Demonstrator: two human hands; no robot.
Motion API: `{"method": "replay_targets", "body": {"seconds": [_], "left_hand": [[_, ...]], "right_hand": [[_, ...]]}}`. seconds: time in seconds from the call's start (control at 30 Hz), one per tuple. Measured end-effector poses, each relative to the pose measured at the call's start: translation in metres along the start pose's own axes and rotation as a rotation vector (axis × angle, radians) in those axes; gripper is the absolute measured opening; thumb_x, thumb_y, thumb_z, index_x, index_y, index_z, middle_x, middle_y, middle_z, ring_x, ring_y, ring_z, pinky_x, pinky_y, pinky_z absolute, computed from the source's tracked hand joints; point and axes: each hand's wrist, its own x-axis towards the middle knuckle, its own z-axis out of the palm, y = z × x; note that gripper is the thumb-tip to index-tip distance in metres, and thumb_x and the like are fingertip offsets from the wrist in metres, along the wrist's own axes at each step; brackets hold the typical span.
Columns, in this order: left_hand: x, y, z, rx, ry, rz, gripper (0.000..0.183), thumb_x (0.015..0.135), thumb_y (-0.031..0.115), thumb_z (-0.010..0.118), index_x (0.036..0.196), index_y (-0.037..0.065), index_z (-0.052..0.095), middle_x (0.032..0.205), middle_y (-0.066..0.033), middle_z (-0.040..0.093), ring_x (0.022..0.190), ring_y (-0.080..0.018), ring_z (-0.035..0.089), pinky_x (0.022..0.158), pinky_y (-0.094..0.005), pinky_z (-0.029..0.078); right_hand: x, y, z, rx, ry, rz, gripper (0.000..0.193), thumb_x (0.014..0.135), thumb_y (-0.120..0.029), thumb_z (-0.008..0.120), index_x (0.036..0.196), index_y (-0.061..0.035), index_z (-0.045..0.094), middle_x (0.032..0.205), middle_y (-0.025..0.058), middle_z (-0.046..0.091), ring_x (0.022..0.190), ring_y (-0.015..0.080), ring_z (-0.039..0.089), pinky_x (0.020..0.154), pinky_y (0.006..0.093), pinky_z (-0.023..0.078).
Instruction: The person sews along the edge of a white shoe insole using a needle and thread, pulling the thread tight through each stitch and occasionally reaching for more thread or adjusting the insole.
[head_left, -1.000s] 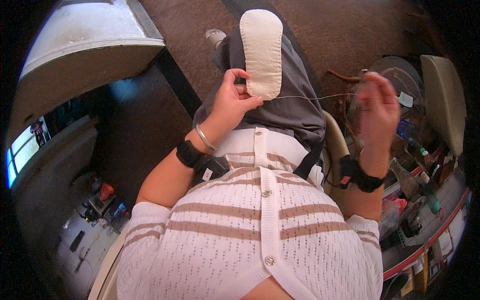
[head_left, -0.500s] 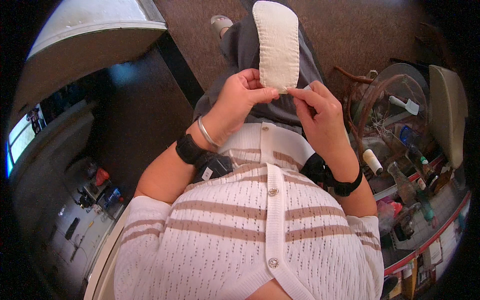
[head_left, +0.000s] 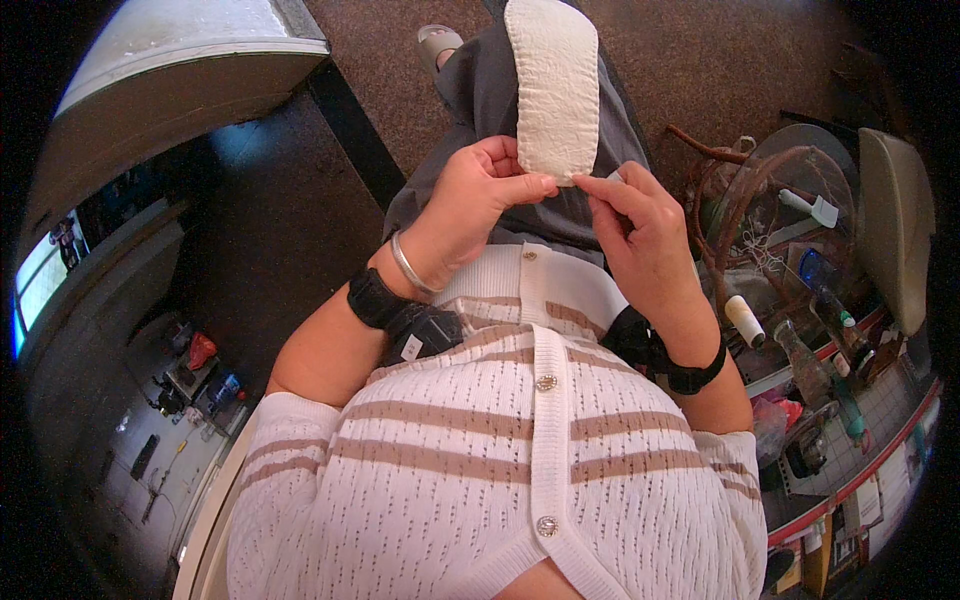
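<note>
The insole (head_left: 558, 90) is cream-coloured, long and flat, with smooth rounded corners and sides that draw in slightly along the middle. Its face looks soft and faintly creased, more puckered toward the near end. Small, close stitches run along the border, making a fine ripple (plainest down the left side), and the far end reaches the upper edge of the view.

It is held up over the lap, in front of the grey trousers (head_left: 430, 200), with its length pointing away from the body. Both hands are at the near end, so nearly all of the insole extends beyond the grip.

The left hand (head_left: 478, 200) pinches the near left corner: the thumb lies across the near edge on the face, while the other fingers curl at the left side, partly hidden behind the cloth. The right hand (head_left: 645, 225) comes in from the other side, thumb and forefinger brought together at the near edge, just beside the left thumb's tip. Whether those tips pinch the cloth or something thin at its edge is too small to tell. The remaining right fingers are loosely bent, clear of the insole's face.
</note>
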Motion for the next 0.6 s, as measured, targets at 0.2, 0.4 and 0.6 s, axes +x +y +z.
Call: {"method": "replay_targets", "body": {"seconds": [0.2,0.4,0.6], "left_hand": [[0.0007,-0.0005,-0.0004,0.007,-0.002,0.004,0.028,0.074,0.005,0.066,0.099,-0.002,0.055,0.090,-0.0080,0.062,0.079,-0.0112,0.059,0.073,-0.0222,0.047],[0.0013,-0.0033,-0.0024,0.024,-0.008,0.020,0.027,0.074,0.005,0.066,0.098,-0.002,0.056,0.089,-0.0081,0.062,0.079,-0.0113,0.059,0.073,-0.0222,0.047],[-0.0006,-0.0003,-0.0007,0.139,0.041,0.002,0.024,0.075,0.006,0.065,0.096,-0.003,0.057,0.088,-0.0071,0.062,0.078,-0.0107,0.058,0.072,-0.0220,0.046]], "right_hand": [[0.0000,0.0004,0.0004,0.007,0.001,0.003,0.018,0.073,0.003,0.055,0.089,-0.0008,0.061,0.070,0.0129,0.048,0.061,0.0282,0.053,0.055,0.0343,0.043],[0.0002,-0.0004,0.0005,0.007,-0.010,0.008,0.018,0.073,0.003,0.055,0.090,-0.0010,0.061,0.071,0.0134,0.048,0.063,0.0292,0.054,0.055,0.0347,0.043],[0.0011,-0.0063,0.0042,-0.227,0.013,-0.077,0.013,0.072,0.006,0.055,0.084,0.0014,0.059,0.070,0.0108,0.047,0.061,0.0231,0.052,0.054,0.0307,0.042]]}}
